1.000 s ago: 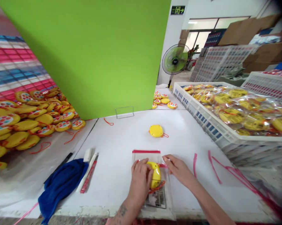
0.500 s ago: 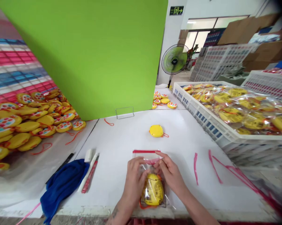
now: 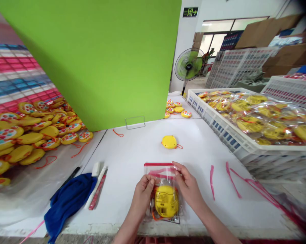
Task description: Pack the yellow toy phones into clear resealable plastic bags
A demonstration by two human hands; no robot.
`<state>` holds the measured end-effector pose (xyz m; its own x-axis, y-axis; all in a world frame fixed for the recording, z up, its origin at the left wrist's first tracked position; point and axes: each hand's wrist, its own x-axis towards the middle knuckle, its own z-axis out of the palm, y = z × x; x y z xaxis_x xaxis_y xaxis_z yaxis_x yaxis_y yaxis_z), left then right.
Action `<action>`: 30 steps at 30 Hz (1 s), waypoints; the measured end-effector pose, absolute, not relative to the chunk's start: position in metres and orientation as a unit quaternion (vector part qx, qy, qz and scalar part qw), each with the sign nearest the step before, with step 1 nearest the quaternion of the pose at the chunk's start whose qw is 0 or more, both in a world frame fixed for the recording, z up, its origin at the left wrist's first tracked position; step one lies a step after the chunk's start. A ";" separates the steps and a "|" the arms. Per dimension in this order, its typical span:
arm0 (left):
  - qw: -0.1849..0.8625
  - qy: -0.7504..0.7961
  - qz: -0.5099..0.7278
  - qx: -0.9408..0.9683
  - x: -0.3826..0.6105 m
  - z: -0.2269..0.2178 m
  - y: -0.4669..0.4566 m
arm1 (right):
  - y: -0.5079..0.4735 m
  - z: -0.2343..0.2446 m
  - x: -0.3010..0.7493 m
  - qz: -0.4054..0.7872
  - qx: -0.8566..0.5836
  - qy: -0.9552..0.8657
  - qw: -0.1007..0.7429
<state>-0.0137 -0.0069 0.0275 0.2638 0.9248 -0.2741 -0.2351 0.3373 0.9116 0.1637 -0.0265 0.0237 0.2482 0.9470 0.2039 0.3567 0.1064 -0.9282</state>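
A clear zip bag with a red strip along its top lies near the table's front edge. Inside it is a round yellow toy with an orange cord, showing through film printed with black text and a barcode. My left hand pinches the bag's left side just below the top. On the right side, my right hand grips the bag's upper edge between thumb and fingers. Beyond the bag, a loose yellow toy with an orange loop rests on the white table.
Many yellow toys are heaped at left. A blue cloth, a white pen and a white eraser lie nearby. A white crate of bagged toys stands at right. Pink strips and a green board are also here.
Both hands have drawn apart toward the bag's sides, uncovering more of its upper part. The toy inside now shows more fully, its printed barcode facing up.
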 end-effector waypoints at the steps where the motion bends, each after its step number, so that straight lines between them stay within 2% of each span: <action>1: 0.698 0.430 0.416 0.393 -0.012 0.027 -0.008 | -0.025 0.026 0.165 0.226 -0.607 -0.576 0.499; 4: 0.695 0.414 0.399 0.432 -0.008 0.029 -0.010 | -0.021 0.038 0.161 0.100 -0.573 -0.674 0.455; 10: 0.571 0.425 0.378 0.592 -0.006 0.042 -0.011 | -0.013 0.050 0.141 0.020 -0.490 -0.786 0.376; 14: 0.511 0.442 0.338 0.656 -0.007 0.049 -0.012 | -0.012 0.050 0.138 0.009 -0.480 -0.799 0.361; 16: 0.496 0.442 0.325 0.673 -0.007 0.051 -0.013 | -0.011 0.049 0.136 0.052 -0.499 -0.776 0.382; 18: 0.504 0.440 0.312 0.675 -0.006 0.051 -0.013 | -0.008 0.045 0.137 0.145 -0.540 -0.713 0.424; 22: 0.562 0.443 0.321 0.620 -0.006 0.037 -0.010 | 0.002 0.032 0.165 0.328 -0.607 -0.486 0.536; 26: 0.673 0.443 0.355 0.474 -0.011 0.012 -0.004 | 0.007 0.020 0.241 0.355 -0.628 -0.260 0.642; 30: 0.725 0.430 0.366 0.396 -0.015 0.002 -0.001 | -0.004 0.013 0.306 0.327 -0.637 -0.152 0.681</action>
